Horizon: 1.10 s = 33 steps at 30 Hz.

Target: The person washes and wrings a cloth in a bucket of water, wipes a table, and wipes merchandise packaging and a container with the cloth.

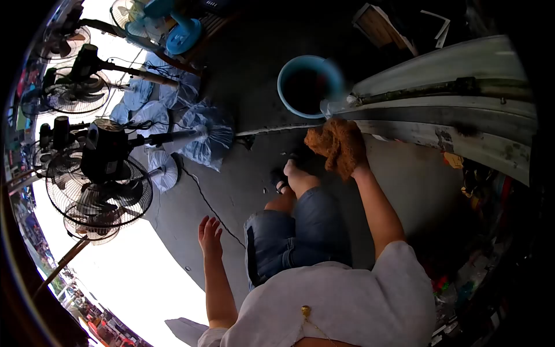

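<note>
My right hand point(359, 163) is closed on a brown, rough-textured cloth point(334, 144), which covers most of the fingers. The cloth is in front of me, close to the lower end of a pale metal door frame point(393, 126); whether it touches the frame I cannot tell. Just beyond the cloth stands a light-blue bucket point(281, 89) with dark contents that I cannot make out. My left hand point(210, 236) hangs free at my left side, fingers apart, holding nothing. It is over the grey floor, nearest to a crack there.
Several black pedestal fans point(107, 144) stand at the left, their bases wrapped in plastic bags point(208, 136). A blue fan point(184, 36) stands farther back. Cables lie among the fans. A raised floor strip point(277, 128) runs toward the door frame. Dim clutter fills the right side.
</note>
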Tool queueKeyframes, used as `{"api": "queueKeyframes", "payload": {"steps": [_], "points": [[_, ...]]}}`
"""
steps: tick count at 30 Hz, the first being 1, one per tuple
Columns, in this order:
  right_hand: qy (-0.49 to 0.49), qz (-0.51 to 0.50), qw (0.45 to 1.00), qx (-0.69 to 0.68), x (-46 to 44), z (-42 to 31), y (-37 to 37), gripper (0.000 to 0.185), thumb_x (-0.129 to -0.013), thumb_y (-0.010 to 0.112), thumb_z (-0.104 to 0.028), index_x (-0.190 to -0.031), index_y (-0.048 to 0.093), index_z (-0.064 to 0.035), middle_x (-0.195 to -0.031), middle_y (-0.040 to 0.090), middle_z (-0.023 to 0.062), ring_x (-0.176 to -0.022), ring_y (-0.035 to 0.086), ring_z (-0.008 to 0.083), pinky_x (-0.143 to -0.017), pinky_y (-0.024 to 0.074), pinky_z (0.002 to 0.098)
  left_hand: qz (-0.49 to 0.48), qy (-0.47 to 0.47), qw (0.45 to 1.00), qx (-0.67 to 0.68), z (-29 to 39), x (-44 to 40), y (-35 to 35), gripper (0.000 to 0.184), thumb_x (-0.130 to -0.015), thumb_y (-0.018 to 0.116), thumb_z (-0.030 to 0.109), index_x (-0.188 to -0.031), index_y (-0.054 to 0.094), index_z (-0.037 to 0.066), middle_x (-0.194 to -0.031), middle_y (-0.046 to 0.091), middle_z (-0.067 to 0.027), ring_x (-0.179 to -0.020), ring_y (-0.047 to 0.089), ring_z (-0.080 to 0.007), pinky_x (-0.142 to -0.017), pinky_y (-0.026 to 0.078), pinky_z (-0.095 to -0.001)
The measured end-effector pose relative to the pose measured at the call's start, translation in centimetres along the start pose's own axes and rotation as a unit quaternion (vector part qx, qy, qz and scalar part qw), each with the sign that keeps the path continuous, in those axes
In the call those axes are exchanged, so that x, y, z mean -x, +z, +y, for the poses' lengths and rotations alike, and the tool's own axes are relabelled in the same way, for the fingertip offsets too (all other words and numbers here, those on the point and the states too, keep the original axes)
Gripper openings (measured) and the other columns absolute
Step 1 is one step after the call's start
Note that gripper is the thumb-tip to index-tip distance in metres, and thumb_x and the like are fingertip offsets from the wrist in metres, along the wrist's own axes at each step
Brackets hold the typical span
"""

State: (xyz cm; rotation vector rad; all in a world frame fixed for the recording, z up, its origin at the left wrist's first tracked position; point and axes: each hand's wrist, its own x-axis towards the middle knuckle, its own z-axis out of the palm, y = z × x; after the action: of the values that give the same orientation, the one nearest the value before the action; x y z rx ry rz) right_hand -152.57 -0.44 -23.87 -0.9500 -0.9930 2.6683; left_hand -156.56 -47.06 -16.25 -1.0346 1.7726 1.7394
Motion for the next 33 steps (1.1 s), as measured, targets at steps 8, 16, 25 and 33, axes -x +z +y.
{"api": "queueKeyframes", "payload": {"steps": [8, 16, 25, 33], "points": [[0.017, 0.118, 0.973, 0.199, -18.0, 8.1, -3.7, 0.045, -0.09, 0.049, -0.023, -0.128, 0.038, -0.0016, -0.118, 0.049, 0.0135, -0.106, 0.051, 0.0265, -0.088, 0.0427, 0.035, -0.065, -0.052, 0.991, -0.102, 6.0, -11.4, 13.4, 0.043, -0.086, 0.055, 0.024, -0.123, 0.041, 0.006, -0.116, 0.052, -0.0106, -0.102, 0.053, -0.0205, -0.082, 0.043, -0.0348], [-0.018, 0.223, 0.902, 0.369, -22.7, 15.4, -6.8, 0.038, -0.088, 0.053, -0.018, -0.121, 0.047, -0.0001, -0.113, 0.055, 0.0175, -0.102, 0.055, 0.0253, -0.084, 0.0446, 0.0345, -0.185, -0.049, 0.95, -0.248, 9.2, -21.3, 24.7, 0.035, -0.087, 0.054, 0.018, -0.119, 0.047, 0.004, -0.111, 0.055, -0.0089, -0.095, 0.055, -0.0156, -0.076, 0.044, -0.028], [0.013, 0.369, 0.888, 0.274, -39.6, 17.5, -16.4, 0.042, -0.086, 0.055, -0.02, -0.121, 0.045, 0.0002, -0.109, 0.056, 0.0142, -0.098, 0.055, 0.0214, -0.081, 0.0442, 0.0311, -0.303, 0.047, 0.904, -0.299, 5.4, -38.4, 40.4, 0.03, -0.087, 0.054, 0.013, -0.115, 0.05, 0.004, -0.105, 0.058, -0.0067, -0.093, 0.055, -0.0133, -0.077, 0.043, -0.025], [-0.071, 0.487, 0.863, 0.114, -50.4, 17.7, -24.3, 0.051, -0.082, 0.059, -0.018, -0.126, 0.039, -0.0012, -0.122, 0.048, 0.0118, -0.111, 0.046, 0.0222, -0.09, 0.0386, 0.0343, -0.441, 0.155, 0.854, -0.23, -0.5, -49.5, 52.2, 0.02, -0.086, 0.052, 0.003, -0.106, 0.053, 0.001, -0.099, 0.058, -0.0048, -0.096, 0.051, -0.0112, -0.085, 0.039, -0.0243]]}}
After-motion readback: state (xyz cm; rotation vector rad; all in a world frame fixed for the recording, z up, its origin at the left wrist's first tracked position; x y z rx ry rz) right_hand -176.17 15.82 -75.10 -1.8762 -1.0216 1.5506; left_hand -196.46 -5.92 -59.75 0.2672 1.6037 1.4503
